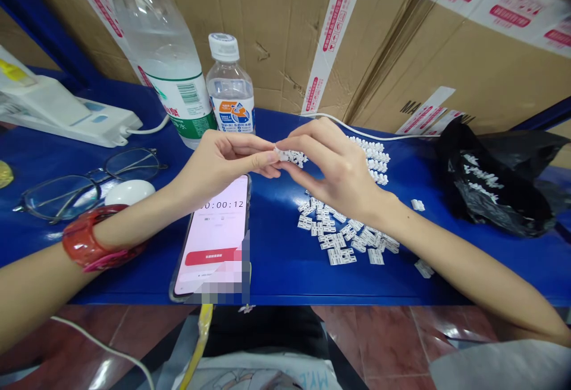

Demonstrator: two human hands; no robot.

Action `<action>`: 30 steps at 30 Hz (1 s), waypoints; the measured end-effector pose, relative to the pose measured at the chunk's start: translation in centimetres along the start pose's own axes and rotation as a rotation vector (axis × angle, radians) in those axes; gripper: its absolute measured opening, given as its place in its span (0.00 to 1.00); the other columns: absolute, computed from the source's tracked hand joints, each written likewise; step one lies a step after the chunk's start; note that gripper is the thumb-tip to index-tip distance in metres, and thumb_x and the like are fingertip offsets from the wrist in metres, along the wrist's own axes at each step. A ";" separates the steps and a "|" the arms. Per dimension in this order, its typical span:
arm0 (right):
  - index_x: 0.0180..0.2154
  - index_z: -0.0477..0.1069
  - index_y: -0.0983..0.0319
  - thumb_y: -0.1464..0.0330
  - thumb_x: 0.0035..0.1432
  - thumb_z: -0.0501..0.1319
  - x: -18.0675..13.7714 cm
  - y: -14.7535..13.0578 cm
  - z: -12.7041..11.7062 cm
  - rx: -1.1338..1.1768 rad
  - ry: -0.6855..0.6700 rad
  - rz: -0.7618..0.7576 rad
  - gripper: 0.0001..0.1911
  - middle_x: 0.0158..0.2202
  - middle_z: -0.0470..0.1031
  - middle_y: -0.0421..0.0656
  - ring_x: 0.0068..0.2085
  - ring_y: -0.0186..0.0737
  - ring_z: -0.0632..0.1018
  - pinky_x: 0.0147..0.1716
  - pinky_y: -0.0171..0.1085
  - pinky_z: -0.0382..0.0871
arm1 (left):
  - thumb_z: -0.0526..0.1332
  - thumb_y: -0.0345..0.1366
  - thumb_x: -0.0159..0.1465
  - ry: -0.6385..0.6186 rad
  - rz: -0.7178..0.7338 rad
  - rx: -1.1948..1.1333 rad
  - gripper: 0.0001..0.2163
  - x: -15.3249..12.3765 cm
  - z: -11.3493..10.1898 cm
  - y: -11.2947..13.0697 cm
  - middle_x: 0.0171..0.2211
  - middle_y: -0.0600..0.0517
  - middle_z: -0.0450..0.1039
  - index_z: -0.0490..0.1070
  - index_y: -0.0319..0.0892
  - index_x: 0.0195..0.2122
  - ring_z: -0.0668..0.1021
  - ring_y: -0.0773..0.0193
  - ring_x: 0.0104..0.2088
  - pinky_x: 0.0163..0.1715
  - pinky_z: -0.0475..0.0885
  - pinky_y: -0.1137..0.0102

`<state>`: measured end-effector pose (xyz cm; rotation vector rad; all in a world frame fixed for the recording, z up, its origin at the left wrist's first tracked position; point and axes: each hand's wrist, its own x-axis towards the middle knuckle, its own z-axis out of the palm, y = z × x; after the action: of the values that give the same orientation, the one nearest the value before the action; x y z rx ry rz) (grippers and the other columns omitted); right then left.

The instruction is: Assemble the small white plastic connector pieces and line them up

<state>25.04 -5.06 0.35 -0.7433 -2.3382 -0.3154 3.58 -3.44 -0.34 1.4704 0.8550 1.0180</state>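
On the blue tabletop (276, 259), a scattered heap of loose white clips (341, 255) lies under and to the near side of the right hand (334, 161) — much closer to it than to the left hand (229, 155). Both hands have their fingers drawn to a narrow pinch, meeting tip to tip on one small white piece (282, 154) between them — mostly covered, so its long axis cannot be told.

Sm wht pc (282, 154) abv blue tbl (274, 247)
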 end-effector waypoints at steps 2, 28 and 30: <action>0.46 0.74 0.62 0.70 0.75 0.56 -0.1 -0.4 0.3 -0.074 0.012 0.000 0.08 0.43 0.78 0.47 0.46 0.44 0.78 0.45 0.47 0.77 | 0.70 0.27 0.61 0.005 0.005 0.006 0.04 -0.1 0.0 0.0 0.29 0.53 0.86 0.83 0.39 0.37 0.87 0.63 0.32 0.39 0.83 0.68; 0.42 0.81 0.63 0.77 0.63 0.61 -0.9 7.2 -0.1 0.105 -0.506 0.287 0.11 0.40 0.82 0.46 0.42 0.42 0.77 0.46 0.42 0.69 | 0.73 0.35 0.59 0.119 0.085 0.133 0.08 0.3 -0.4 0.1 0.31 0.54 0.84 0.80 0.45 0.40 0.86 0.58 0.35 0.42 0.83 0.64; 0.42 0.81 0.64 0.77 0.64 0.60 -0.8 6.7 0.1 0.119 -0.511 0.289 0.11 0.40 0.82 0.47 0.42 0.41 0.77 0.45 0.42 0.69 | 0.73 0.32 0.60 0.103 0.091 0.112 0.08 0.2 -0.4 0.0 0.31 0.54 0.84 0.80 0.43 0.41 0.86 0.60 0.34 0.42 0.82 0.65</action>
<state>29.40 0.09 -0.08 -1.1945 -2.6334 0.1612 3.32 -3.09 -0.31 1.5737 0.9387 1.1370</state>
